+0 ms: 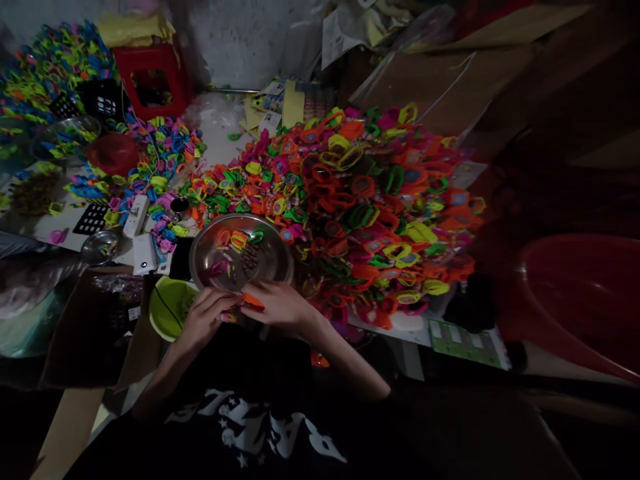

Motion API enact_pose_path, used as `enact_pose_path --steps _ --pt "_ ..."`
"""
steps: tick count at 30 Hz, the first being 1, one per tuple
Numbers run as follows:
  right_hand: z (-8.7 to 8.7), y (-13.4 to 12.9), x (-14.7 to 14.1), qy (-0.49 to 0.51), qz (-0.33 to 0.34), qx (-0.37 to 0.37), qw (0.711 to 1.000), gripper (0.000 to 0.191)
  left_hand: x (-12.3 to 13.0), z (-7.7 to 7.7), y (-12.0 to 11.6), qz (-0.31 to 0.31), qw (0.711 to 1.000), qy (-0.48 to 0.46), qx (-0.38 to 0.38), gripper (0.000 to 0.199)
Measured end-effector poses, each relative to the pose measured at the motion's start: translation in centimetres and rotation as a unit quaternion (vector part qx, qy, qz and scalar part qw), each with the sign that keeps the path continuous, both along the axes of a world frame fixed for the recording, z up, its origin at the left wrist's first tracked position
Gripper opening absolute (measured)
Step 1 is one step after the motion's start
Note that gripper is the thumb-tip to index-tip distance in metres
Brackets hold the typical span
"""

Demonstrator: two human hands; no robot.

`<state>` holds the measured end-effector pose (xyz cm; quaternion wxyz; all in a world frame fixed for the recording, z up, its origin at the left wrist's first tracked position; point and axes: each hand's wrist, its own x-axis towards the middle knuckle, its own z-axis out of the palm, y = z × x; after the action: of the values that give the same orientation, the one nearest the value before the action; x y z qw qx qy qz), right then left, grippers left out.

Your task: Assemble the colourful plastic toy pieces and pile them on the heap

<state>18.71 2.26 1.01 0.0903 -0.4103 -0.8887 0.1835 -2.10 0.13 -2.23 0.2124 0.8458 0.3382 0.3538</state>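
Both hands meet at the near rim of a steel bowl point(200, 233). Between the fingers of my right hand point(280, 305) is an orange plastic toy watch point(253, 302). My left hand point(207, 313) is closed beside it, fingertips on a small piece with a colourful printed wrapper point(229, 318). How the two pieces touch is hidden by the fingers. Inside the bowl lie a few toy watches, among them a green one point(256, 237), a pink one point(219, 267) and orange ones, with several small wrapped pieces point(250, 261).
A big heap of bright toy watches point(365, 213) rises to the right of the bowl. A yellow-green bowl point(163, 313) and an open cardboard box point(90, 333) stand at left. Beyond are a power strip point(135, 217), a white power bank point(145, 254) and a red stool point(155, 80). A red tub point(580, 300) is far right.
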Motion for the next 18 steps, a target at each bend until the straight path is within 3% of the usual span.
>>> enact_pose_path --steps 8,12,18 --pt "-0.5 -0.4 -0.3 -0.004 0.030 0.149 0.988 0.027 -0.2 -0.2 -0.2 -0.003 1.000 -0.010 0.027 0.039" --pt "-0.8 -0.8 -0.4 0.017 0.011 0.213 0.977 0.027 0.0 0.0 -0.4 0.007 0.998 -0.022 0.065 0.035" --pt "-0.2 -1.4 -0.5 0.043 -0.005 0.240 0.970 0.026 0.2 0.3 -0.6 0.023 0.996 -0.035 0.078 0.028"
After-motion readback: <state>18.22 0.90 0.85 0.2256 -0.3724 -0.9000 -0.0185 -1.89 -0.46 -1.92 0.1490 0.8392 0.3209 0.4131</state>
